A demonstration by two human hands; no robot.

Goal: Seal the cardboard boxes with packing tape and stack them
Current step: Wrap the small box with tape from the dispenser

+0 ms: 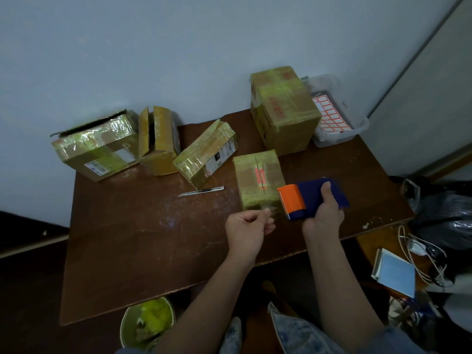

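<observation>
A small cardboard box [258, 177] with a red label sits on the brown table [143, 231] just beyond my hands. My right hand [325, 215] grips a blue and orange tape dispenser [306, 198] beside the box's near right corner. My left hand [249, 226] pinches the clear tape end [272, 210] pulled from the dispenser, just in front of the box. Further back stand a tall taped box [283, 111], a tilted box [207, 154], an open-flapped box [158, 139] and a wide box [99, 146] at the far left.
A utility knife [201, 191] lies left of the small box. A clear plastic bin [337, 111] with red-framed label sheets stands at the back right corner. A green waste bin [146, 323] sits below the table's front edge. Bags, cables and a booklet [394, 273] crowd the floor at right.
</observation>
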